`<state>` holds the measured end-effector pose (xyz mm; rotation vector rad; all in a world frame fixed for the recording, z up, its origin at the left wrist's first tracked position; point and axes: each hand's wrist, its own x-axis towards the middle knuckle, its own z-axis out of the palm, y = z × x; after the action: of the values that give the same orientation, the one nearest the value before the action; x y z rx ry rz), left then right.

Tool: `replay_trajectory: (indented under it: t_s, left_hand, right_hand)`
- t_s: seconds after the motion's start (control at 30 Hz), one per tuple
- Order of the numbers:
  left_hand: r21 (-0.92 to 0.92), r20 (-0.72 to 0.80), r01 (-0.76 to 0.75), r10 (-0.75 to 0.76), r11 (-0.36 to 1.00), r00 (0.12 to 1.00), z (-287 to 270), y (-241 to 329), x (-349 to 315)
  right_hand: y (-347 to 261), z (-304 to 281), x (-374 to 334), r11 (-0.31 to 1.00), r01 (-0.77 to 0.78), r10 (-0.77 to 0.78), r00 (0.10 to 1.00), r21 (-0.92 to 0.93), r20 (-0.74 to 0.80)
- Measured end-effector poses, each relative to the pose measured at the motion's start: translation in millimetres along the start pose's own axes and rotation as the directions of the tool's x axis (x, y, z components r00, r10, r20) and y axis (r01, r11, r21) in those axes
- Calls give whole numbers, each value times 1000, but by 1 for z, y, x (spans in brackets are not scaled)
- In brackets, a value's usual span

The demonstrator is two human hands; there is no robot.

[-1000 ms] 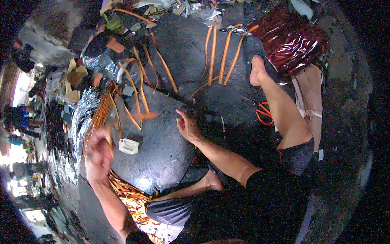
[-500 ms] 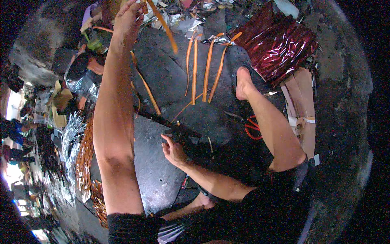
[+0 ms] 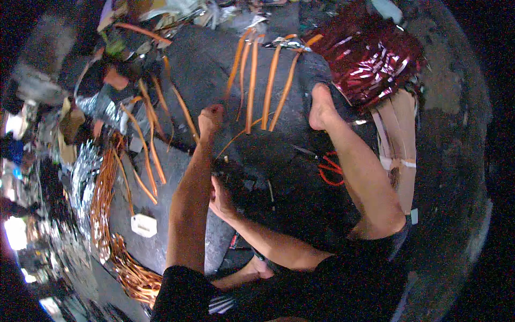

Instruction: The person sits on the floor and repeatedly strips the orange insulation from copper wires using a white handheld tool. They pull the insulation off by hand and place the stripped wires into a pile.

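Note:
My left hand [image 3: 211, 120] is closed in a fist over the middle of the dark floor sheet [image 3: 198, 64]. An orange strip [image 3: 236, 65] slants down to its fingers, and its near end seems to lie in the grip. To the right, several similar orange strips [image 3: 271, 88] lie side by side, their far ends near shiny scraps. My right hand [image 3: 222, 201] is just nearer to me, beside my left forearm, which partly covers its fingers. Those that show look loosely apart, with nothing visible in them. More orange strips [image 3: 148, 139] lie spread out on the left.
A dark red shiny sheet [image 3: 370, 64] lies at the far right, above folded brown cardboard [image 3: 399, 155]. Red-handled scissors [image 3: 330, 169] rest near my right leg. On the left are a copper-coloured strip bundle [image 3: 134, 279], silvery strips [image 3: 86, 172] and a white block [image 3: 144, 225].
My left hand has come back from the far left to the middle. The orange strip it carried now lies left of the row. My right hand has shifted slightly, now partly behind my left forearm.

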<state>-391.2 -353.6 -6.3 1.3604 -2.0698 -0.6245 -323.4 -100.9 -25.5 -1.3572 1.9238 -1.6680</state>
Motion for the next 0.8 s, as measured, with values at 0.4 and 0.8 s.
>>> replay_trajectory:
  t_s: [0.4,0.8]
  left_hand:
    - [-369,-125,301,-368,879,921,-241,-32,-331]
    - [12,-888,892,-404,452,217,-378,-178,-603]
  right_hand:
    - [10,-18,17,905,-278,146,914,321,379]
    - [3,-21,14,972,-191,101,870,140,483]
